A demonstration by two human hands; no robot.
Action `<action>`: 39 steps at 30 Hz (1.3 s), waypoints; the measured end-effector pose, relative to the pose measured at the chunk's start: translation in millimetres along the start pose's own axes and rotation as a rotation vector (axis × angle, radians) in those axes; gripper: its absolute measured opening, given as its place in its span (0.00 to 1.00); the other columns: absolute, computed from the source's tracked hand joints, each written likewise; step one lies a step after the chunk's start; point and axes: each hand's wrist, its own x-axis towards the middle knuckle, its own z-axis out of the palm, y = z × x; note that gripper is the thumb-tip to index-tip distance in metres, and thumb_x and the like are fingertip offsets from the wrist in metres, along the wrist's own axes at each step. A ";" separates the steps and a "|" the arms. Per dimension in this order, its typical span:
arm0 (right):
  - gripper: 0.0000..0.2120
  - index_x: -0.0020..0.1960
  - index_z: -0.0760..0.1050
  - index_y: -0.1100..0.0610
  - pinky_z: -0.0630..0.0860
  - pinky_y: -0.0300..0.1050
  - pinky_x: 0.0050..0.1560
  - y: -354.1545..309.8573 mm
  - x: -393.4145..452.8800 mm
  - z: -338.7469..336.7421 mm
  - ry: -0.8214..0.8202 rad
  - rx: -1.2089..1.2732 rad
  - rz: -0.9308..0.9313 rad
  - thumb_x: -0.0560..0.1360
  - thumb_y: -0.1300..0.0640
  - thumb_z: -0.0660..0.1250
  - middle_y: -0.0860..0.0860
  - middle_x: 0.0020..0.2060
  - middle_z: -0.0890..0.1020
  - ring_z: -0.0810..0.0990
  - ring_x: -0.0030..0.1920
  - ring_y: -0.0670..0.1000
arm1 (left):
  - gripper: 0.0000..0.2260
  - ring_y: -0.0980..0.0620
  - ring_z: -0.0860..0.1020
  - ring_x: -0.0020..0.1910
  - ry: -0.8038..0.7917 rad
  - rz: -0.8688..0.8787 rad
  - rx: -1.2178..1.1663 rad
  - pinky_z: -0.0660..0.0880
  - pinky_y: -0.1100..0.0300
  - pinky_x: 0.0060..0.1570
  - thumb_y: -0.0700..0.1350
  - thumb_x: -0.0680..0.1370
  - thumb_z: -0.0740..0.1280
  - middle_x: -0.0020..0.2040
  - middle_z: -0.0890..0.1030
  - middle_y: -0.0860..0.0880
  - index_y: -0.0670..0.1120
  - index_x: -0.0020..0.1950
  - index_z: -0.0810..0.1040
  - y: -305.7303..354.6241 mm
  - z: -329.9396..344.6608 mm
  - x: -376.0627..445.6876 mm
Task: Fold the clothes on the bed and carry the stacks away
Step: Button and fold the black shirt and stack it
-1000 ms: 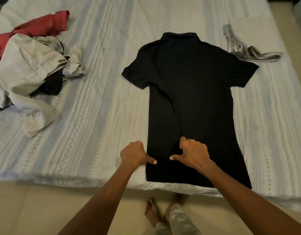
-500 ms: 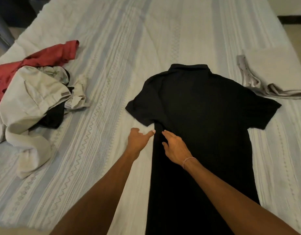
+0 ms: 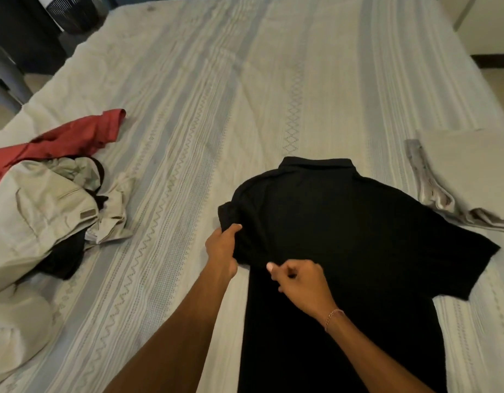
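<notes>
at centre frame on the bed point(image 3: 273, 80) lies the black polo shirt point(image 3: 358, 236), collar away. left hand point(image 3: 221, 251) pinches its folded-in sleeve at the shirt's left edge; right hand point(image 3: 300, 282), fingers curled, grips the fabric just beside it, lower down.

Home bedroom: striped bedspread point(image 3: 273, 80), strewn clothes point(image 3: 46, 199).

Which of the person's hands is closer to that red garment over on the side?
Left. The left hand grips the black shirt sleeve on the side toward the red garment; the right hand lies farther off, over the shirt.
</notes>
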 end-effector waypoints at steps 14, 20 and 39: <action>0.29 0.68 0.75 0.56 0.79 0.58 0.60 -19.0 100.8 -105.5 0.061 0.849 0.265 0.70 0.48 0.76 0.57 0.55 0.85 0.85 0.55 0.57 | 0.10 0.59 0.79 0.54 -0.348 0.801 0.752 0.77 0.58 0.59 0.39 0.82 0.64 0.55 0.81 0.53 0.46 0.62 0.80 6.7 91.9 1.6; 0.23 0.57 0.78 0.51 0.78 0.48 0.55 -10.8 118.5 -90.9 0.227 0.374 0.353 0.68 0.44 0.80 0.47 0.49 0.83 0.81 0.52 0.49 | 0.14 0.45 0.77 0.60 0.057 0.507 0.815 0.74 0.55 0.61 0.43 0.84 0.61 0.62 0.78 0.42 0.40 0.68 0.73 11.7 85.6 61.0; 0.15 0.65 0.69 0.56 0.76 0.55 0.52 26.0 123.0 -89.1 0.700 -0.175 0.187 0.83 0.48 0.60 0.54 0.55 0.78 0.78 0.56 0.56 | 0.18 0.51 0.75 0.45 -0.097 0.431 0.569 0.74 0.52 0.51 0.46 0.86 0.51 0.50 0.79 0.39 0.39 0.54 0.77 48.6 134.9 110.6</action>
